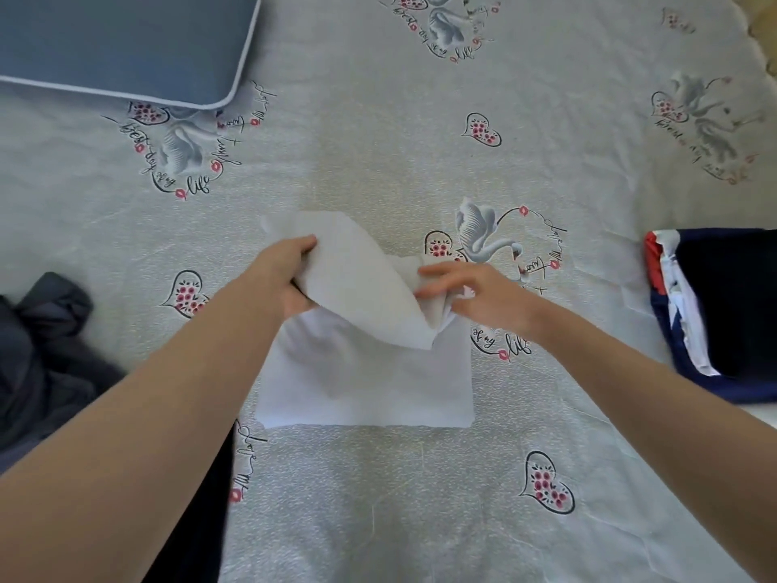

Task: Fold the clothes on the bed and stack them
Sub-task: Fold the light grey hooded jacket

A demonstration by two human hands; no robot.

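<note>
**A:** Where does the fold stand?

**B:** Midway, I'd judge. The white cloth garment (366,372) lies flat in the middle of the bed, its near half a tidy rectangle. Its far half is lifted off the sheet and curling over toward the person.

**A:** Who has hold of it?

**B:** Both hands. The left hand (290,275) has its fingers and thumb curled round the raised left edge, pinching the fabric. The right hand (475,298) is at the bunched right end of the flap; it is blurred, but fabric seems gathered under its curled fingers, so I take it as gripping too.

**A:** And the next move?

**B:** Probably lay the raised half down over the flat half, with the edges matched, then press out the bulge near the right hand, where the cloth looks crumpled. After that it would want carrying to the pile.

**A:** What pile?

**B:** The folded navy garment with red and white trim (723,313) at the right edge of the bed, well apart from the white one. A crumpled dark grey garment (46,355) waits unfolded at the left.

**A:** Anything else around?

**B:** The pale grey bedsheet printed with swans and hearts (420,519) beneath everything, and a blue pillow with white piping (126,40) at the far left corner.
</note>
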